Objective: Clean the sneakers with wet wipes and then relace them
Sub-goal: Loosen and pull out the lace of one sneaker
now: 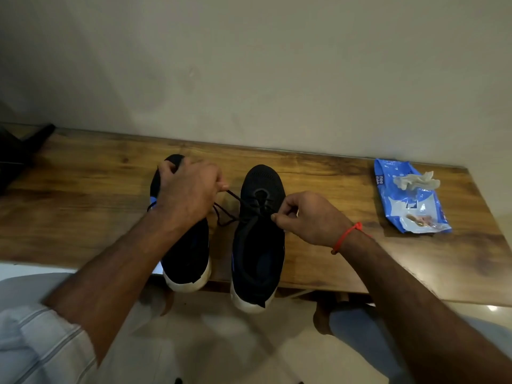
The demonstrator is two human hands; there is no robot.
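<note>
Wooden counter (83,173) against a plain wall, far edge flush to it. Two black sneakers, toes toward the wall, white heels overhanging the near edge: left sneaker (185,250), right sneaker (259,245). Left hand (188,195) pinches one lace (235,196) end, right hand (302,217) pinches the other, over the right sneaker. Wipes pack (410,200) lies well right, crumpled wipe (415,180) on top. Bare wood between.

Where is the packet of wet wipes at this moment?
In the head view the blue wet wipes packet lies on the right side of the wooden table, near the wall, with a crumpled used wipe on top, apart from the right sneaker.
</note>
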